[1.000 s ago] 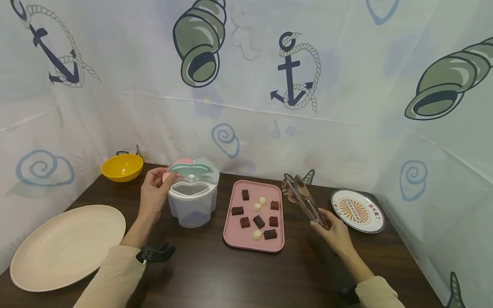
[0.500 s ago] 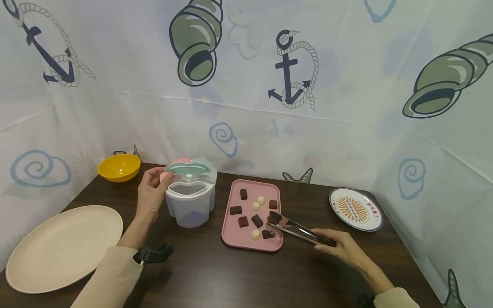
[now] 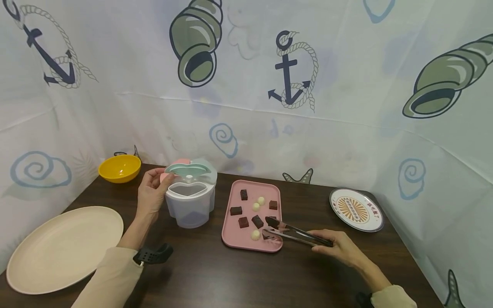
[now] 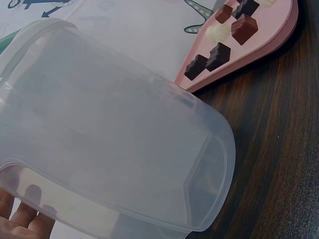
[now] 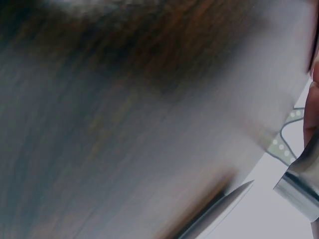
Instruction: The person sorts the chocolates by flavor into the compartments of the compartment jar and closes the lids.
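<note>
On the left, my left hand grips the edge of a clear plastic container, thumb at a pink lid flap. A green lid flap is raised behind an open compartment. In the left wrist view, fingertips show against the container's side. My right hand holds metal tongs, whose parted tips are over the lower right of a pink tray, around a dark chocolate. Several dark chocolates and a few white ones lie on the tray. The right wrist view shows only part of the tongs.
A yellow bowl stands at the back left, and a large cream oval plate lies in front of it. At the right is a white patterned plate. A printed cloth hangs behind the dark table.
My right hand has swung the tongs from upright beside the tray to low over it, then shifted their tips toward the near right chocolate. My left hand has stayed on the container.
</note>
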Available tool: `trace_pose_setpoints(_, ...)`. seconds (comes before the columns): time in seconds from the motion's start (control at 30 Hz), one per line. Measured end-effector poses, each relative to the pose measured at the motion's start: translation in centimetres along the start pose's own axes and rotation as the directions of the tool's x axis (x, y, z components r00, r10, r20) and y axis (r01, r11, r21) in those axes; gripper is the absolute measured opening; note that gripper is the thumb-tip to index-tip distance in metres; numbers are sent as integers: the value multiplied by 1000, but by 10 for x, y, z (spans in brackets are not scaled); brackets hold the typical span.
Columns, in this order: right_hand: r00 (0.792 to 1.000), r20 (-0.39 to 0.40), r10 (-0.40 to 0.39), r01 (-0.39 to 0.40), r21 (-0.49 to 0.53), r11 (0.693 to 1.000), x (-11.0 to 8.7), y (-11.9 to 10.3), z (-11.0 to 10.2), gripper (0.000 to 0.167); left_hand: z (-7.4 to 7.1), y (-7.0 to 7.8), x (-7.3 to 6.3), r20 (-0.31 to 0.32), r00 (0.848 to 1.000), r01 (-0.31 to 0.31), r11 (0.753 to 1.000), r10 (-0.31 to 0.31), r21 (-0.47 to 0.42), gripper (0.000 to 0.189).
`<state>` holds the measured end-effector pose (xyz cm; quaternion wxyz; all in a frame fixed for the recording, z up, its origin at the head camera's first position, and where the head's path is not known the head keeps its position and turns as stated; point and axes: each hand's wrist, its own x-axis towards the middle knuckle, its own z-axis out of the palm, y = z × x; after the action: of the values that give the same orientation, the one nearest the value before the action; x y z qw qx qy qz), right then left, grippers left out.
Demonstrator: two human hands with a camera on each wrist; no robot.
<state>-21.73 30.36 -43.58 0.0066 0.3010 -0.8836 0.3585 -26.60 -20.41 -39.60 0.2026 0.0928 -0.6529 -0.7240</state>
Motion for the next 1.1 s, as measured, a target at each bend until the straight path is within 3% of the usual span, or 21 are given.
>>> trace_pose_setpoints(0.37, 996, 51, -67, 70, -69, 995, 12, -2, -4, 40, -1, 1, 0, 1, 1000, -7, 1000, 7, 18, 36)
trace_pose_setpoints(0.63, 993, 111, -31, 37, -51, 998, 23, -4, -5, 37, -1, 1, 0, 7, 1000, 3, 1000, -3, 12, 35)
trace_pose_setpoints(1.1, 998, 53, -19, 24, -88, 996, 22, 0, -1, 30, -1, 2, 0, 14, 1000, 7, 1000, -7, 25, 37)
